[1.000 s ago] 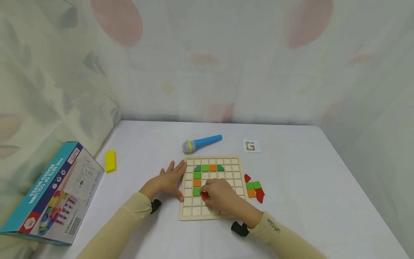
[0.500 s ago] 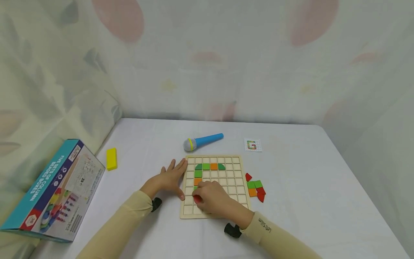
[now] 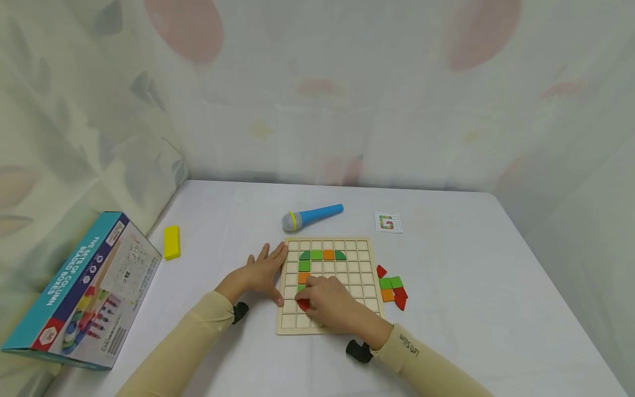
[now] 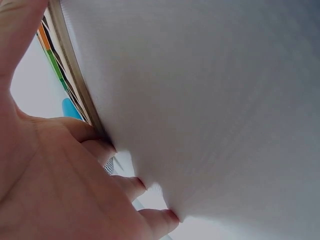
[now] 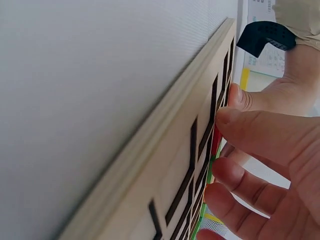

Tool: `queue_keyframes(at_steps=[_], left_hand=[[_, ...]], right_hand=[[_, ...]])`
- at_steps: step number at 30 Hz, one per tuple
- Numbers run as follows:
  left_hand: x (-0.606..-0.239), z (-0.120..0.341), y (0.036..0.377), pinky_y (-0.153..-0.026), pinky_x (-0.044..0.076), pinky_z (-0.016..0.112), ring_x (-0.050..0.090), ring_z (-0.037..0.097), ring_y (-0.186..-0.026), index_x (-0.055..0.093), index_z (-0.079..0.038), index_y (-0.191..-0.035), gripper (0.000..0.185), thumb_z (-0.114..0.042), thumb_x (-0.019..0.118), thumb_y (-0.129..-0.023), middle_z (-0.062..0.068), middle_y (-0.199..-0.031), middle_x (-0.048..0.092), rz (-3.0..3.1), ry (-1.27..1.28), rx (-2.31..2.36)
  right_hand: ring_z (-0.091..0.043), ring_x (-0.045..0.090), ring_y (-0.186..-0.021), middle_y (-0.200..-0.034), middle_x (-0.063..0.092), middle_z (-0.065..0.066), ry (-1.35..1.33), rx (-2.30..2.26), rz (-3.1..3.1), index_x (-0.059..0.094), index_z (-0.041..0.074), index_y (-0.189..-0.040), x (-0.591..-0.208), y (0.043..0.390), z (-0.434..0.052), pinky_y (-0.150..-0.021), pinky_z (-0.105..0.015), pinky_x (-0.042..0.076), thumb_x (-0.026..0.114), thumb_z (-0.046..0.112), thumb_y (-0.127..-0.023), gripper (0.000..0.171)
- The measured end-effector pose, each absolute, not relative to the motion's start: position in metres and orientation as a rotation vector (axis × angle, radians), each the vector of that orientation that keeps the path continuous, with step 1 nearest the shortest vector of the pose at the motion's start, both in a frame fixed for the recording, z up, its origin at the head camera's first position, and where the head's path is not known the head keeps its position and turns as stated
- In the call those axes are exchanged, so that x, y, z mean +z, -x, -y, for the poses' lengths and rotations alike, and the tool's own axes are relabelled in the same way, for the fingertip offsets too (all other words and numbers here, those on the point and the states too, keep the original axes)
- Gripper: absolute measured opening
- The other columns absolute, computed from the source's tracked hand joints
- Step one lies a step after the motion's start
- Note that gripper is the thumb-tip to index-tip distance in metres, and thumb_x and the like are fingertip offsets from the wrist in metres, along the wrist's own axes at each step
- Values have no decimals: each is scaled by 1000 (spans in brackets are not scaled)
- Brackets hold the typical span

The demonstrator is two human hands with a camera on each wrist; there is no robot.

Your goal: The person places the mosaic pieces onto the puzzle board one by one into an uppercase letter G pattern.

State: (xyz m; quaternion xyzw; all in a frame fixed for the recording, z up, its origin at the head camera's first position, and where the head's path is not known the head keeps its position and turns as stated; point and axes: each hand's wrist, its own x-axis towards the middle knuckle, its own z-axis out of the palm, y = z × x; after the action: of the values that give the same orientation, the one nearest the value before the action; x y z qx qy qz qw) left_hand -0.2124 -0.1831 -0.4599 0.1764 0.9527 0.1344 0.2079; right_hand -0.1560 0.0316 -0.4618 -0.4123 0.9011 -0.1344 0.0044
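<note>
A wooden grid board (image 3: pixel 357 248) lies on the white table with green and orange tiles (image 3: pixel 321 255) set in its upper left. My right hand (image 3: pixel 311 298) rests on the board's lower left and pinches a red tile (image 3: pixel 303 304), held down at a cell just below the green and orange column. In the right wrist view the red tile (image 5: pixel 215 142) shows between the thumb and fingers at the board (image 5: pixel 175 165). My left hand (image 3: pixel 265 270) lies flat on the table, fingers straight, against the board's left edge (image 4: pixel 75 75).
Loose red, green and orange tiles (image 3: pixel 392 289) lie just right of the board. A blue toy microphone (image 3: pixel 311 216) and a small pattern card (image 3: pixel 388 222) sit behind it. A yellow block (image 3: pixel 171 242) and a teal toy box (image 3: pixel 81 289) are at the left.
My right hand has shifted the red tile leftward, about one cell, to the lower-left part of the board. The left hand has stayed put.
</note>
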Motion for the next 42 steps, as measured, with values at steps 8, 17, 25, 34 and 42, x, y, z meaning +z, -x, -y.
queue_keyframes(at_steps=[8, 17, 25, 34, 42], left_hand=[[-462, 183, 215, -99, 4, 69, -9, 41, -137, 2, -11, -149, 137, -49, 86, -48, 9, -155, -3, -2648, -468, 393], [-462, 187, 212, -98, 4, 71, -8, 43, -137, 4, -8, -149, 138, -48, 87, -46, 11, -155, -3, -2655, -441, 391], [-463, 188, 210, -98, 3, 71, -8, 43, -137, 4, -7, -149, 138, -47, 87, -46, 12, -155, -3, -2657, -417, 397], [-466, 186, 206, -97, 4, 72, -8, 43, -137, 5, -8, -149, 137, -48, 87, -46, 11, -155, -2, -2664, -430, 395], [-461, 181, 210, -98, 3, 71, -8, 42, -137, 5, -8, -149, 137, -46, 87, -46, 11, -155, -2, -2665, -455, 389]], right_hand=[[-5, 44, -69, -83, 51, 9, 1283, -477, -2804, 70, 24, -108, -459, 158, -38, -63, -21, 37, 67, 21, -84, 24], [-6, 50, -75, -93, 57, 7, 1151, -544, -2874, 69, 22, -110, -459, 164, -58, -65, -20, 42, 70, 22, -81, 29], [-11, 56, -78, -97, 60, 2, 1043, -597, -2955, 68, 16, -110, -458, 169, -89, -65, -24, 46, 70, 15, -78, 32], [-12, 58, -72, -97, 61, 1, 980, -673, -3039, 68, 13, -107, -460, 169, -125, -64, -30, 46, 75, 14, -74, 33], [-15, 59, -78, -101, 61, 1, 755, -679, -3083, 67, 12, -110, -460, 174, -153, -69, -34, 46, 76, 14, -74, 36]])
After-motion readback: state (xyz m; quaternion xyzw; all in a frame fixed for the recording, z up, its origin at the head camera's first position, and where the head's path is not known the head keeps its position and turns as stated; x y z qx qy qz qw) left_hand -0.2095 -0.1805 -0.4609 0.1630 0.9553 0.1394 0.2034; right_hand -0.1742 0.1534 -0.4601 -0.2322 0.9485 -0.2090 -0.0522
